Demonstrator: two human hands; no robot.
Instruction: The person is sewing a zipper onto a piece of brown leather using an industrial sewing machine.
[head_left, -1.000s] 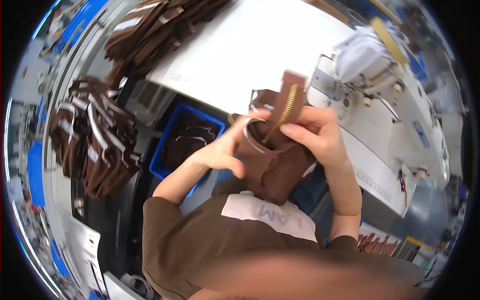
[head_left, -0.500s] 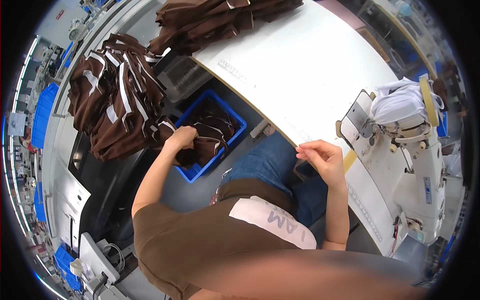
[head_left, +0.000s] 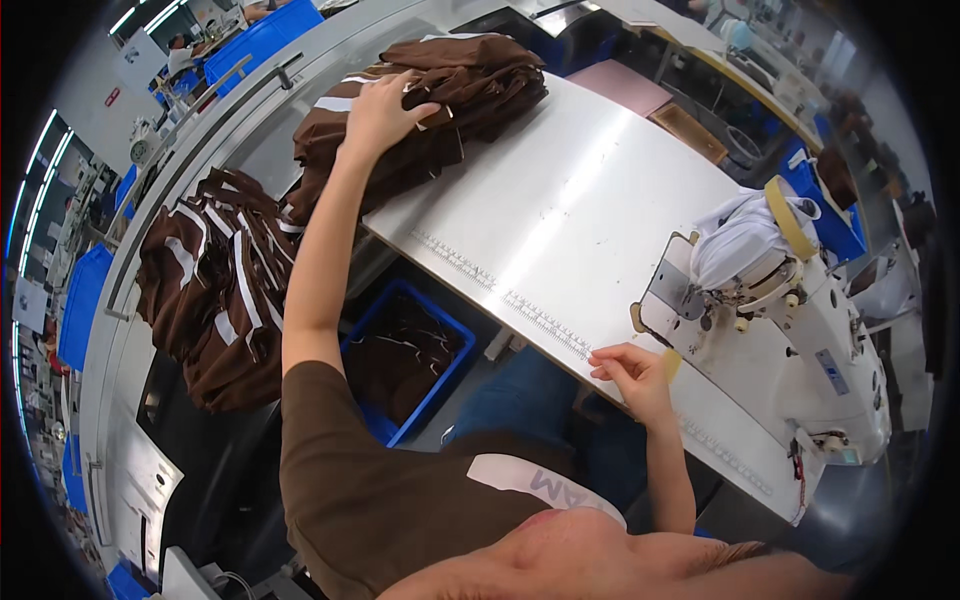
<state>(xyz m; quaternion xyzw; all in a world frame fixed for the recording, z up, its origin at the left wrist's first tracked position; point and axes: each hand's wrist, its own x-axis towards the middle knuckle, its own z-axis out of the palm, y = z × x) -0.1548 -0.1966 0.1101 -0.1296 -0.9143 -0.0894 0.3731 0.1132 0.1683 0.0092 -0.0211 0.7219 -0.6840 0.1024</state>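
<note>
My left hand (head_left: 385, 108) reaches far out and rests on a stack of brown fabric pieces with white stripes (head_left: 460, 85) at the far end of the metal work table (head_left: 580, 210); its fingers press on the top piece. My right hand (head_left: 632, 372) sits at the table's near edge by the ruler strip, fingers loosely curled, with nothing visible in it. A white sewing machine (head_left: 770, 300) stands just right of that hand.
A blue bin (head_left: 440, 375) with brown pieces sits on the floor under the table, left of my knees. Another heap of brown striped pieces (head_left: 215, 285) lies on a stand to the left. Blue crates line the far left.
My left hand left the blue bin and stretched up to the stack on the table's far end. My right hand stayed at the table edge. Earlier both hands held a brown zippered piece.
</note>
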